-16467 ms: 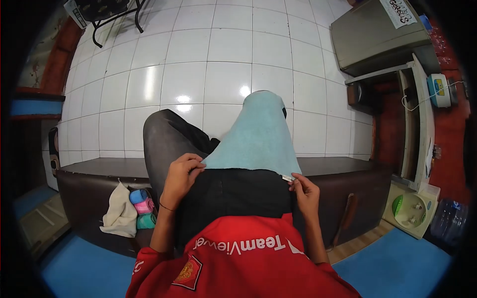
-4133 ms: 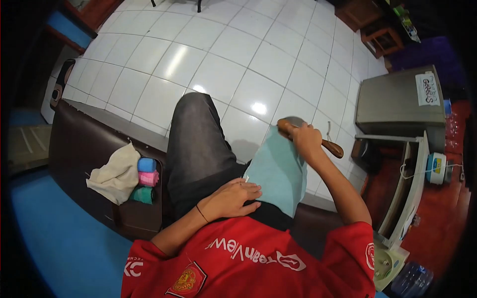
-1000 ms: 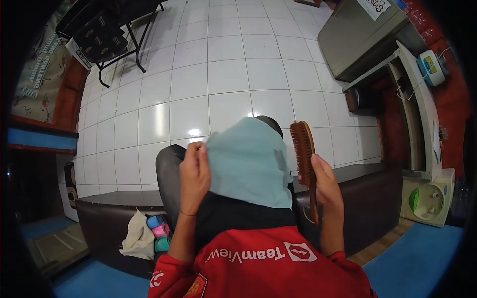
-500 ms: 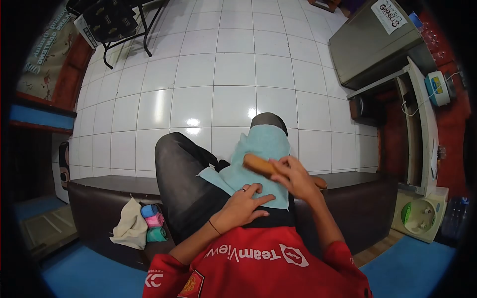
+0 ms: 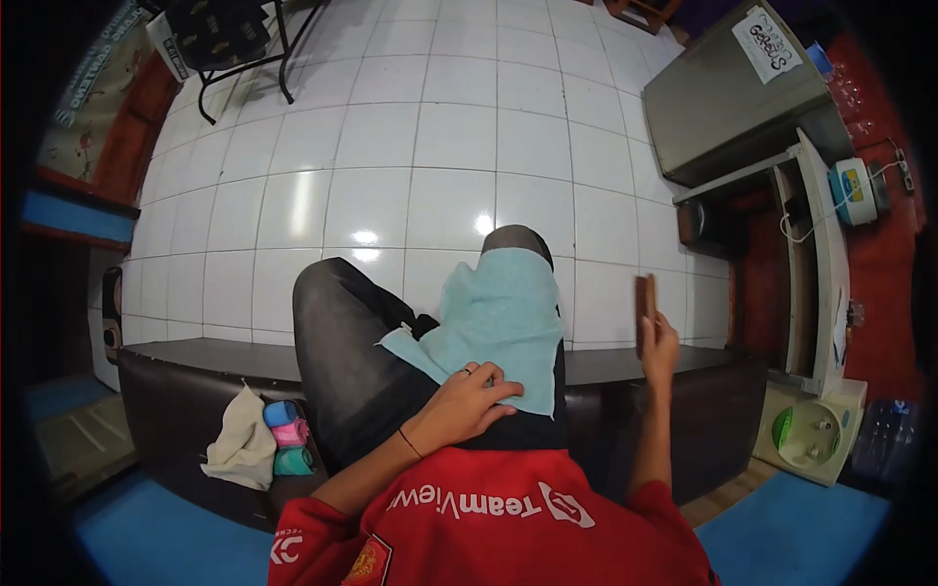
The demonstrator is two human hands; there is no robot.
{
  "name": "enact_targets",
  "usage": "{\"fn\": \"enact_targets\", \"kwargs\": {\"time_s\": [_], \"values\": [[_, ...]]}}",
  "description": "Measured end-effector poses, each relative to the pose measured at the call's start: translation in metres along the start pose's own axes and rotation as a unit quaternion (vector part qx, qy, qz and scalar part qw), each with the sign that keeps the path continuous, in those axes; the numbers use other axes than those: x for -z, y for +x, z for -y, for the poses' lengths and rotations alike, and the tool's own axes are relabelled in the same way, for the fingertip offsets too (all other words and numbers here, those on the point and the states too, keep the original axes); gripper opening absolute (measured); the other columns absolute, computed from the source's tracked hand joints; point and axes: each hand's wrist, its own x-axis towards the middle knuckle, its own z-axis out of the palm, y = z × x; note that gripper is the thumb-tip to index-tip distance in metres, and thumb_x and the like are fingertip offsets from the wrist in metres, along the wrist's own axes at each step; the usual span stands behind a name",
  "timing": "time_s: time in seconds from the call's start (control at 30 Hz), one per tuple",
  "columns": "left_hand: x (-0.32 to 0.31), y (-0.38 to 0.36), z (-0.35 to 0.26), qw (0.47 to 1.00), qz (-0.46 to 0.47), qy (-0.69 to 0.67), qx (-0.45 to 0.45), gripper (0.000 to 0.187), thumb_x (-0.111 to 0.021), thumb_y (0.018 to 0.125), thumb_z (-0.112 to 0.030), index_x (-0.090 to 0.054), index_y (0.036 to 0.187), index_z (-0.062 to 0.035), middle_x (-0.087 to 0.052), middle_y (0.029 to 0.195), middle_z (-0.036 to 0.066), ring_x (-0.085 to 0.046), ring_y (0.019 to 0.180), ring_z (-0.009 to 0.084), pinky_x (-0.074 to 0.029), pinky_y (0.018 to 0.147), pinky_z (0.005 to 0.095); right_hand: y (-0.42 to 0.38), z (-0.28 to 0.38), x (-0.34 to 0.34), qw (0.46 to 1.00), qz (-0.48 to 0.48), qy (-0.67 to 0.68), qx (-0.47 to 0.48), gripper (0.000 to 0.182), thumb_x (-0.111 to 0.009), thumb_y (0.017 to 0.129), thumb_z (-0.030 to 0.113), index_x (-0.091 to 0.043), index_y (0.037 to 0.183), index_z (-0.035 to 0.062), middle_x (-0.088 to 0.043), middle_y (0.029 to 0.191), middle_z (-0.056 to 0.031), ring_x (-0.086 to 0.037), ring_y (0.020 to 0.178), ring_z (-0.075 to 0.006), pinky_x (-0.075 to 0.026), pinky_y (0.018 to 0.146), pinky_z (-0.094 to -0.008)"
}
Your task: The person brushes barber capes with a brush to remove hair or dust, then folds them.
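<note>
A light blue cloth [image 5: 503,303] lies spread over my right thigh and knee, its lower left corner reaching toward the other leg. My left hand [image 5: 467,402] rests at the cloth's near edge, fingers curled together and pressing on it. Out to the right, over the bench edge, my right hand [image 5: 660,349] grips a brown wooden-looking brush [image 5: 644,311]. The brush stands on edge, apart from the cloth, and shows a dark layer beside a lighter one. Its lower part is hidden by my fingers.
On the dark bench [image 5: 210,356] to my left lie a cream cloth [image 5: 241,444] and several rolled cloths [image 5: 290,433] in blue, pink and green. A folding chair [image 5: 230,44] stands far left. A grey fridge [image 5: 738,98] and an open cabinet [image 5: 816,264] are at right.
My right hand has lifted the brush off the cloth and carried it right, turning it upright. My left hand's fingers have drawn closer together on the cloth. The view has shifted slightly.
</note>
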Motion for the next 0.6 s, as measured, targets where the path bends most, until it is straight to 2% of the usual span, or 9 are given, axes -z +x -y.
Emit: {"fn": "enact_targets", "kwargs": {"time_s": [0.1,0.13,0.2,0.27,0.33,0.43,0.47,0.53,0.6], "values": [[0.002,0.002,-0.001,1.0,0.0,0.001,-0.021,0.025,-0.071,0.083,-0.017,-0.066,0.107,-0.0118,-0.054,0.095,0.009,-0.054,0.083,0.0279,-0.047,0.076,0.0366,-0.056,-0.029,0.056,0.975,-0.155,-0.157,-0.029,0.048,-0.066,0.09,0.028,-0.054,0.125,-0.0033,-0.058,0.114,-0.0241,-0.056,0.106,-0.0397,-0.044,0.092,-0.0446],[0.002,0.003,-0.001,1.0,-0.006,-0.001,-0.029,0.023,-0.071,0.084,-0.015,-0.066,0.106,-0.0103,-0.055,0.095,0.009,-0.055,0.083,0.0279,-0.047,0.076,0.0364,-0.078,-0.034,0.071,0.964,-0.183,-0.194,-0.012,0.045,-0.067,0.089,0.024,-0.053,0.122,-0.003,-0.058,0.111,-0.0246,-0.055,0.104,-0.041,-0.043,0.09,-0.0462],[0.002,0.005,-0.001,0.999,0.001,-0.005,-0.036,0.021,-0.07,0.084,-0.014,-0.066,0.104,-0.009,-0.057,0.094,0.009,-0.056,0.084,0.0277,-0.047,0.076,0.0363,-0.117,-0.041,0.09,0.936,-0.194,-0.273,-0.104,0.043,-0.072,0.084,0.017,-0.05,0.117,0.0009,-0.056,0.105,-0.0236,-0.054,0.099,-0.0429,-0.042,0.084,-0.0492],[0.001,0.006,-0.001,0.999,0.005,-0.008,-0.042,0.019,-0.069,0.084,-0.012,-0.065,0.103,-0.0077,-0.058,0.094,0.009,-0.057,0.085,0.0274,-0.047,0.076,0.0362,-0.149,-0.049,0.098,0.924,-0.163,-0.305,-0.163,0.054,-0.074,0.082,0.018,-0.045,0.125,0.0016,-0.056,0.11,-0.024,-0.055,0.104,-0.0441,-0.044,0.09,-0.0486],[0.0,0.008,-0.001,0.997,-0.009,-0.01,-0.082,0.015,-0.068,0.085,-0.008,-0.065,0.1,-0.0062,-0.061,0.094,0.008,-0.059,0.087,0.0262,-0.047,0.076,0.0357,-0.165,-0.046,0.101,0.87,0.008,-0.335,-0.36,0.061,-0.074,0.081,0.017,-0.042,0.13,0.002,-0.054,0.115,-0.0248,-0.054,0.109,-0.0433,-0.043,0.094,-0.0496],[0.001,0.008,-0.004,0.996,-0.009,-0.015,-0.087,0.014,-0.067,0.085,-0.007,-0.064,0.099,-0.0055,-0.062,0.092,0.008,-0.06,0.087,0.0259,-0.048,0.076,0.0357,-0.17,-0.052,0.093,0.851,-0.017,-0.327,-0.41,0.072,-0.073,0.08,0.014,-0.035,0.14,0.0045,-0.052,0.123,-0.0264,-0.051,0.117,-0.0416,-0.043,0.098,-0.0498],[0.0,0.008,-0.004,0.996,-0.011,-0.013,-0.087,0.014,-0.067,0.085,-0.007,-0.064,0.099,-0.0055,-0.062,0.092,0.008,-0.06,0.087,0.0259,-0.048,0.076,0.0357,-0.166,-0.058,0.088,0.853,-0.018,-0.326,-0.408,0.072,-0.073,0.08,0.014,-0.035,0.14,0.0045,-0.052,0.123,-0.0264,-0.051,0.117,-0.0416,-0.043,0.098,-0.0498],[-0.001,0.006,-0.005,0.996,-0.037,-0.048,-0.069,0.014,-0.066,0.087,-0.008,-0.063,0.099,-0.0039,-0.061,0.088,0.01,-0.06,0.081,0.0276,-0.048,0.073,0.0348,-0.151,-0.058,0.078,0.909,-0.137,-0.358,-0.164,0.075,-0.07,0.081,0.012,-0.033,0.146,0.009,-0.048,0.133,-0.0251,-0.046,0.124,-0.0418,-0.042,0.101,-0.0512],[0.005,0.006,-0.01,0.994,-0.063,-0.079,-0.029,0.015,-0.068,0.087,-0.01,-0.062,0.099,-0.003,-0.061,0.087,0.01,-0.061,0.078,0.028,-0.049,0.07,0.0342,-0.116,-0.037,0.063,0.97,-0.101,-0.219,0.013,0.073,-0.071,0.081,0.011,-0.034,0.143,-0.001,-0.041,0.144,-0.0199,-0.042,0.131,-0.0381,-0.039,0.106,-0.0485]]}}
